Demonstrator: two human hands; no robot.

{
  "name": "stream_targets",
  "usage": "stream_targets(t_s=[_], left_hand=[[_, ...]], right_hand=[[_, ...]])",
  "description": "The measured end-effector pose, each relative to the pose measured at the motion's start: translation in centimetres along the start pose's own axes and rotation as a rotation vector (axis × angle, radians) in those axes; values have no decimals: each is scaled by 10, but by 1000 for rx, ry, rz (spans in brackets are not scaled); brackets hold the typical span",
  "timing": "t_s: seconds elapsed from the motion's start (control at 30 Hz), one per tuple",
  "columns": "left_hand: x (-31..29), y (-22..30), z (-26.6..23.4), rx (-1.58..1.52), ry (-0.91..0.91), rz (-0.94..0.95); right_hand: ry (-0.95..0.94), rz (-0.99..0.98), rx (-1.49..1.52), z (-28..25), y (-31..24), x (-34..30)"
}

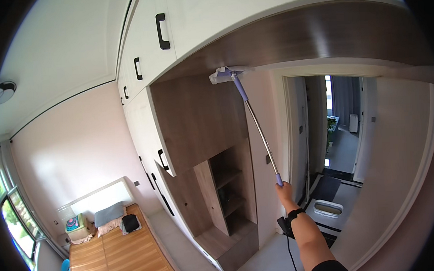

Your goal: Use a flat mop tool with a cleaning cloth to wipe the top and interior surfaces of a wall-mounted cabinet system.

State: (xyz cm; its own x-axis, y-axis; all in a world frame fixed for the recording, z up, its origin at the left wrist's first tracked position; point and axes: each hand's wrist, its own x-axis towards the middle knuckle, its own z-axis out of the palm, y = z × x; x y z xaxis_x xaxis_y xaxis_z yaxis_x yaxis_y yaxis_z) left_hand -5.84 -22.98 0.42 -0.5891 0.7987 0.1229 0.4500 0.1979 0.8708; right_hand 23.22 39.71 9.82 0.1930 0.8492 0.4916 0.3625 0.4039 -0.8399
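Note:
My right hand (284, 193) is closed around the lower end of a flat mop's handle (260, 128), a silver pole with purple grip parts. The raised pole leans up and to the left. At its top the mop head (227, 75), wrapped in a pale cloth, is up at the brown underside (290, 38) of the overhead cabinets, near the top of the wood-toned side panel (201, 116). Whether the cloth presses on the surface is hard to tell. A black strap (295, 213) circles my right wrist. My left hand is out of the picture.
White cabinets with black handles (162, 31) run overhead. Below stands an open shelf unit (230, 198). A doorway with a white frame (285, 117) opens on the right, beside a pale door (399, 140). At lower left is a bed (120, 253); a black cable (290, 254) hangs near my arm.

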Motion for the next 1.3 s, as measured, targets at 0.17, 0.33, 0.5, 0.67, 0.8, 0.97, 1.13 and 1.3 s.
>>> stream_targets(t_s=[0.17, 0.33, 0.5, 0.67, 0.8, 0.97, 1.13, 1.3], left_hand=[[-26, -15, -16, 134, 122, -35], [-42, -2, -22, 41, 213, -84], [-52, 4, -21, 55, 233, -125], [-56, -17, -21, 159, 224, -102], [-51, 1, -20, 123, 214, -126], [-36, 17, -15, 178, 209, -109], [-19, -22, -14, 181, 166, -62], [-9, -7, -5, 192, 139, -39]], right_hand=[[0, 19, -16, 51, -11, 19], [42, -97, -31, 92, -8, 38], [-6, -24, 21, 109, -21, 41], [-266, 304, 368, 101, -29, 50], [-151, 231, -27, 74, -38, 75], [1, 137, -222, 15, -67, 80], [11, 158, -208, -13, -58, 87], [79, 132, -216, -38, -32, 84]])
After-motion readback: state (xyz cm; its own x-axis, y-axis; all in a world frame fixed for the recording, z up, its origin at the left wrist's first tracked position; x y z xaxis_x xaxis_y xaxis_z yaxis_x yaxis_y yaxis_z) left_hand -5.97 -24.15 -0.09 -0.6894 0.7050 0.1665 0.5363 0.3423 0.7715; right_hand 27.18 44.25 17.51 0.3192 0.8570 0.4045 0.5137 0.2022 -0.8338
